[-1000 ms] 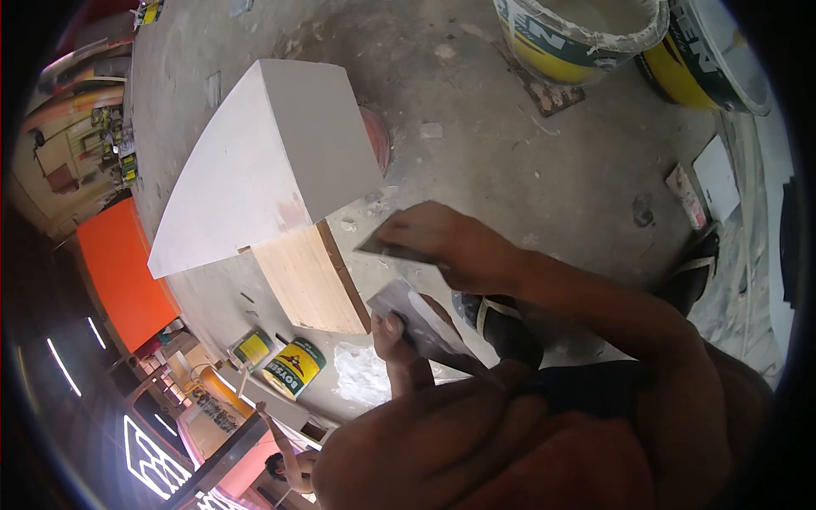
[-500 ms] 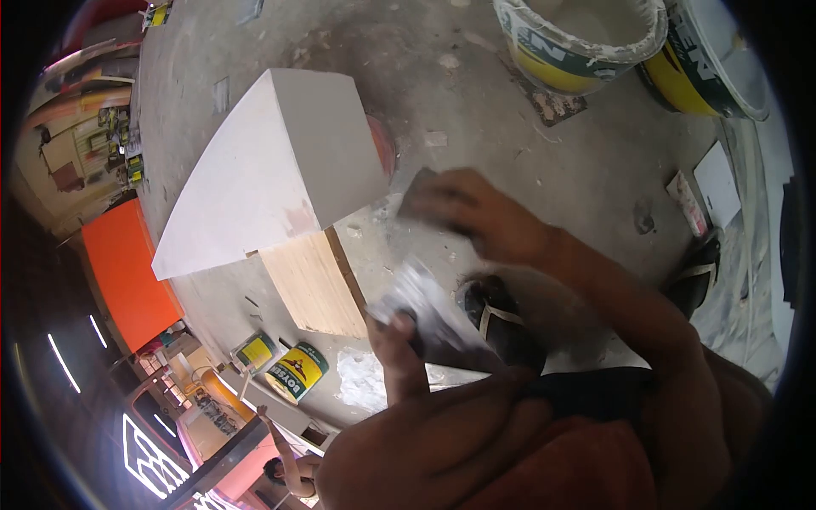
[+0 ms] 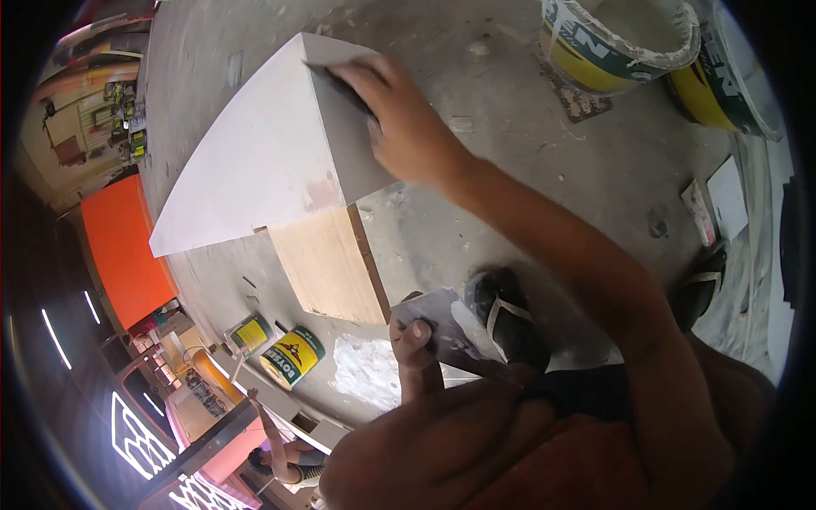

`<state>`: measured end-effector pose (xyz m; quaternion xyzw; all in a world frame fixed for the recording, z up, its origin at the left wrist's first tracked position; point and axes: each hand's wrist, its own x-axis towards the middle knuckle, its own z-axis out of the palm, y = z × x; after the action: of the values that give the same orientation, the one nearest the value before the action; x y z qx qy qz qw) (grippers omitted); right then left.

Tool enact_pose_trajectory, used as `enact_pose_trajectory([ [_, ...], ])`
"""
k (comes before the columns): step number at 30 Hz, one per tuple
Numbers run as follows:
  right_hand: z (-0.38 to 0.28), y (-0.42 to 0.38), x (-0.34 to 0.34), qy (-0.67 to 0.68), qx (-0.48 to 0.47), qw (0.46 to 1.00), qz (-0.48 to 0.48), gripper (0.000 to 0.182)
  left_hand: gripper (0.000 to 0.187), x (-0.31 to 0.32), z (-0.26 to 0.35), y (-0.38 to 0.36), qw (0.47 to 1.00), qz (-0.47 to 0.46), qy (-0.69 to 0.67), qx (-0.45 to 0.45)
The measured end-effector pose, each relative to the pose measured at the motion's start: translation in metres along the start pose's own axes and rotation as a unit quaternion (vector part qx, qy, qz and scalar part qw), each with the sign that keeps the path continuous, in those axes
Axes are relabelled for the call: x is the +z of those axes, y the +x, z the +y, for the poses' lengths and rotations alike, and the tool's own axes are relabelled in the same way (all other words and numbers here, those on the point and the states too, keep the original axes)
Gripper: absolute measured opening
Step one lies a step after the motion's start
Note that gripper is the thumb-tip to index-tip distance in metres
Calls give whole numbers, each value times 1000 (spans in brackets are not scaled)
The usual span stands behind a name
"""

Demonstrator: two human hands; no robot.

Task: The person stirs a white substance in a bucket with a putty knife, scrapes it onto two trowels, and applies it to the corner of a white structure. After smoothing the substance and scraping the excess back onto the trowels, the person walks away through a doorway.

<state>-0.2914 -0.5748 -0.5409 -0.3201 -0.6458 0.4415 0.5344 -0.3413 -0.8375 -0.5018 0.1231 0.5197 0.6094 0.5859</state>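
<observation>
A white curved panel piece (image 3: 255, 153) with a grey side face stands on a pale wooden block (image 3: 327, 263). My right hand (image 3: 404, 123) is closed on a thin dark scraper (image 3: 344, 87), which lies against the grey face near its upper end. Lower down, my left hand (image 3: 414, 344) grips a flat board (image 3: 459, 327) smeared with white and grey paste, its thumb on top. The board is close to my body, beside a sandalled foot.
Two large paste-rimmed buckets (image 3: 595, 64) (image 3: 722, 89) stand at the upper right. Small paint cans (image 3: 293, 357) (image 3: 251, 334) and a white-smeared sheet (image 3: 365, 370) lie below the block. An orange panel (image 3: 127, 251) is at left. Another person (image 3: 280, 455) is at the bottom.
My right hand has moved up and left with the scraper, from over the floor to the grey face. The board in my left hand has shifted slightly and is less blurred.
</observation>
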Motion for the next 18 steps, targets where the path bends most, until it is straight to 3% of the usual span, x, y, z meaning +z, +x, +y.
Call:
enact_pose_trajectory([
  [3,-26,-41,-2,-29,13,999,-19,70,44,-4,1,-1,999,-41,-10,-17],
  [7,-50,-87,-3,37,36,998,-47,72,47,5,5,0,998,-53,-34,-12],
  [9,-53,-103,-6,35,28,998,-43,65,46,12,6,5,996,-75,-41,7],
  [11,-56,-115,-19,42,59,982,-176,63,44,18,8,10,995,-89,-52,11],
  [13,-54,-122,-31,86,93,973,-194,66,48,18,4,21,970,-214,-112,13],
  [15,-41,-130,-51,58,94,984,-138,68,53,9,-1,25,946,-292,-139,6],
  [16,-43,-125,-63,57,132,986,-87,71,56,11,-1,21,986,-140,-92,6],
  [18,-53,-118,-83,97,101,988,-59,66,57,31,-5,27,998,-24,-59,14],
])
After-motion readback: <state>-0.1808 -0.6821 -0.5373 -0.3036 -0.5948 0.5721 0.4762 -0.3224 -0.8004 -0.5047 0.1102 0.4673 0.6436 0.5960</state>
